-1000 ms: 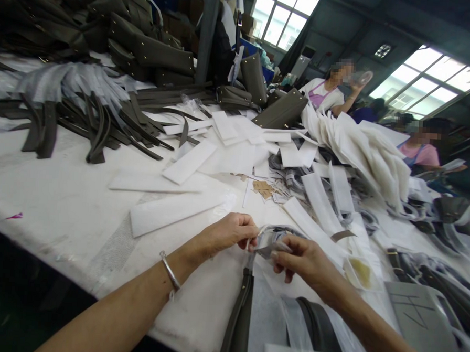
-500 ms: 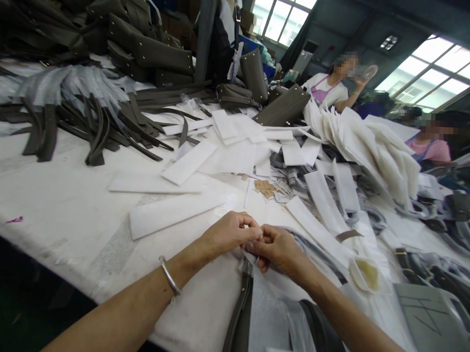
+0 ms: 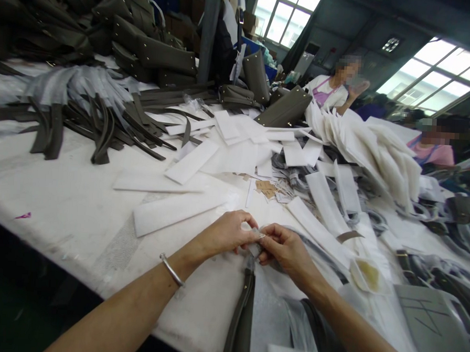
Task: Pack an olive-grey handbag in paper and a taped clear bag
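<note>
My left hand (image 3: 224, 234) and my right hand (image 3: 286, 252) meet just above the table, both closed in a pinch. Between their fingertips is a piece of clear plastic wrap (image 3: 255, 249), bunched up. It sits at the upper end of a dark olive strap (image 3: 240, 307), which runs down toward the front edge. Beside the strap lies a greyish-white sheet (image 3: 266, 314), with more clear plastic (image 3: 301, 326) and a dark olive piece under my right forearm. The fingers partly cover what they pinch.
White foam strips (image 3: 178, 213) lie on the white table (image 3: 72, 199). Plastic-wrapped straps (image 3: 99, 121) and olive bags (image 3: 162, 56) are piled at the back left. Stacked white foam sheets (image 3: 363, 140) stand at the right, near a person (image 3: 328, 91). A small dish (image 3: 367, 275) is near my right arm.
My fingertips have drawn slightly apart, and more of the clear plastic shows between them. The view has shifted a little. The person at the back has moved a raised hand.
</note>
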A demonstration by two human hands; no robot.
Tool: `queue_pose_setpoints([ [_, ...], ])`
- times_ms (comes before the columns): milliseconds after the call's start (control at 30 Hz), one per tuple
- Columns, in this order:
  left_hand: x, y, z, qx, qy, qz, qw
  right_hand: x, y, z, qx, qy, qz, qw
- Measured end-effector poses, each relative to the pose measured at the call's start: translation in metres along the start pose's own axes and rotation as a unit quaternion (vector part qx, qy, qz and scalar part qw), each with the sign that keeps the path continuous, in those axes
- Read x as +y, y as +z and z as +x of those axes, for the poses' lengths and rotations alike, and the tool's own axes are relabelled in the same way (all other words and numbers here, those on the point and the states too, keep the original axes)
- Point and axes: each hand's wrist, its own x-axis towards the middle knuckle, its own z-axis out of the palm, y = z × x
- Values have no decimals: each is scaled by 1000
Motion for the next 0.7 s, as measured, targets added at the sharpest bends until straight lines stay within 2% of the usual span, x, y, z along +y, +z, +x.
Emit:
queue_pose_setpoints([
  [133,-5,-8,3,15,40,82,996,-9,-10,-4,-61,4,-34,998],
  [267,2,-15,0,11,71,5,997,-23,-14,-7,-60,-20,-96,993],
  [400,8,-18,-2,-1,103,-44,994,-31,-3,-3,-62,-64,-123,988],
  [467,7,-18,-1,3,104,-42,994,-29,2,0,-49,-51,-144,987],
  [567,4,-20,1,22,69,-37,997,-20,2,2,-37,-8,-166,985],
  [700,4,-28,0,25,64,-123,990,-7,-5,1,-33,13,-141,989],
])
